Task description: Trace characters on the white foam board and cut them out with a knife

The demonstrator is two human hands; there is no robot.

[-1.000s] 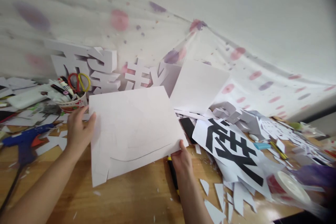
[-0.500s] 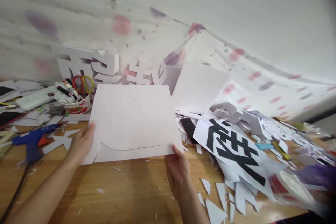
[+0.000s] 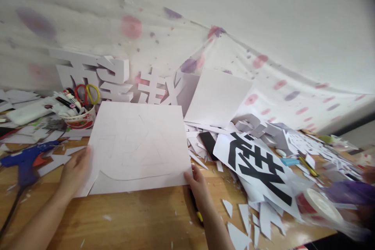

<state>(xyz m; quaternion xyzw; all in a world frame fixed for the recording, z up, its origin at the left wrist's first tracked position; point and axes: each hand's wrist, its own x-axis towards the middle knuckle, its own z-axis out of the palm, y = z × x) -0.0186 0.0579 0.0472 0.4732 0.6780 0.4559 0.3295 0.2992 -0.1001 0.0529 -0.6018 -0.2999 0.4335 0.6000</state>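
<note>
Fingers of left hand (image 3: 76, 170) and right hand (image 3: 197, 183) pinch 1 white board (image 3: 137, 144) at opposite side edges, held above wooden surface (image 3: 140, 218); blue glue gun (image 3: 25, 160) left, printed sheet (image 3: 258, 164) right.

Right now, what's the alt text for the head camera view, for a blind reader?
Left hand and right hand hold a white board with thin lines over a wooden table. Nearby are a blue glue gun, a cup of pens and scissors, paper scraps and a printed sheet.
</note>
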